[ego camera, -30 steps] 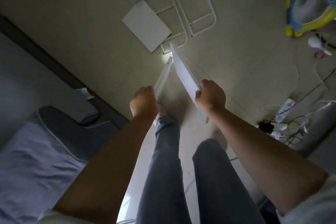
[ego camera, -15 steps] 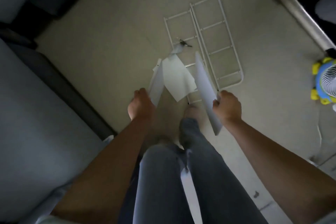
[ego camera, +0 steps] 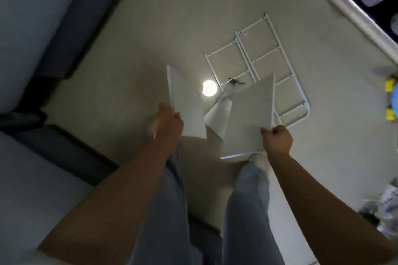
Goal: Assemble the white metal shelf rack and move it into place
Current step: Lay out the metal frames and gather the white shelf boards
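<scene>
From the head view, the person is standing on a beige floor and looking straight down past legs in blue jeans. Two white ladder-like side frames are lying flat on that floor, side by side. The left hand is gripping the near edge of a white shelf panel, fingers curled around it, and is holding it tilted above the floor, well to the left of the side frames. The right hand is clenching round the edge of a second white panel, which is hanging over the near end of the side frames and covering part of them. Between the two held panels, a third white panel is lying on the floor, just beside the frames' near left corner. A small dark object is resting against the frames there; what it is cannot be told. A round spot of reflected light is glowing on the floor just left of the frames. Far left of the frames, grey padded furniture is filling the edge of the room. Beyond the frames to the right, a pale raised ledge is running diagonally. A yellow and blue object is showing at the right edge, and crumpled clear plastic is lying nearer the person.
</scene>
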`<state>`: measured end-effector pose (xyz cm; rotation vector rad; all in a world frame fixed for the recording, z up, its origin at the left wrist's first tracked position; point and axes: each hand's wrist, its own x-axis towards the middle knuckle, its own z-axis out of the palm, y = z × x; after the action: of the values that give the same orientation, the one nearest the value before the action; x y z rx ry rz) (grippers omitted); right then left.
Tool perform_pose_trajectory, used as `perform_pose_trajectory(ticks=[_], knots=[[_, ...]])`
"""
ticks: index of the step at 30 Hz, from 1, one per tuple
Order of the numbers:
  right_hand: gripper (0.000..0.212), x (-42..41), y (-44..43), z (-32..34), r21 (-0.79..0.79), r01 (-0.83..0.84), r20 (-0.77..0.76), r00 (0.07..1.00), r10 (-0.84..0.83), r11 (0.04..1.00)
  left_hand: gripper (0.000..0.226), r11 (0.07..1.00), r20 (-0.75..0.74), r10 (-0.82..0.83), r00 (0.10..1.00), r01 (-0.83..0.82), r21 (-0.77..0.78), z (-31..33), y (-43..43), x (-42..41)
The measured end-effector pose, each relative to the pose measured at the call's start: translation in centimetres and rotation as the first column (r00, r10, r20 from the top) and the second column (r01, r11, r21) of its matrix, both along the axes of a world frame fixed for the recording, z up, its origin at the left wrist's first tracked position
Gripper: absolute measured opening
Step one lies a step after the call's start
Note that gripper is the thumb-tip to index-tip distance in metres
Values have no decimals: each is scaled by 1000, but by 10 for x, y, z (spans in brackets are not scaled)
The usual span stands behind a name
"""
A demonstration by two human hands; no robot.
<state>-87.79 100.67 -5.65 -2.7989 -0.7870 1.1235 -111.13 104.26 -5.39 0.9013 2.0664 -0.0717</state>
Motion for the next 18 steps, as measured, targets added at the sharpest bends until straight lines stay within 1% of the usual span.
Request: perform_pose_trajectory(ticks=[2,4,5,7,9,10,12,13,15,17,18], knots=[[21,-28,8,-6,7,161,-2,987,-161,987,26,999,14,-26,1000,26,40,1,27,-25],[27,-53,16,-13,3,303,-5,953,-303,953,24,995,14,-73,997,72,61,2,53,-44],[31,-63,21,-16,-3,360,-12,933,-360,933,21,994,18,-88,996,87,70,0,65,-50],[29,-78,31,-21,0,474,-46,880,-473,881,13,990,24,-108,994,106,88,-1,88,-54],[26,-84,42,-24,20,582,-86,811,-578,813,12,989,27,-115,993,112,93,-3,110,-51],[27,-84,45,-26,28,633,-108,772,-627,774,13,992,26,-95,995,93,83,-4,120,-48],[34,-80,52,-29,15,733,-133,675,-725,680,15,999,45,-8,999,5,46,-8,144,-39],[36,-76,55,-29,3,773,-139,629,-765,634,21,999,34,29,999,-30,21,-13,155,-36],[30,-67,66,-28,-29,843,-178,525,-832,538,32,996,37,76,996,-74,-51,-25,180,-27],[26,-59,81,-29,-64,878,-238,449,-861,475,28,992,39,91,995,-87,-95,-39,205,-17],[32,-55,86,-34,-75,900,-271,396,-877,430,27,987,45,92,995,-85,-137,-41,215,-9]])
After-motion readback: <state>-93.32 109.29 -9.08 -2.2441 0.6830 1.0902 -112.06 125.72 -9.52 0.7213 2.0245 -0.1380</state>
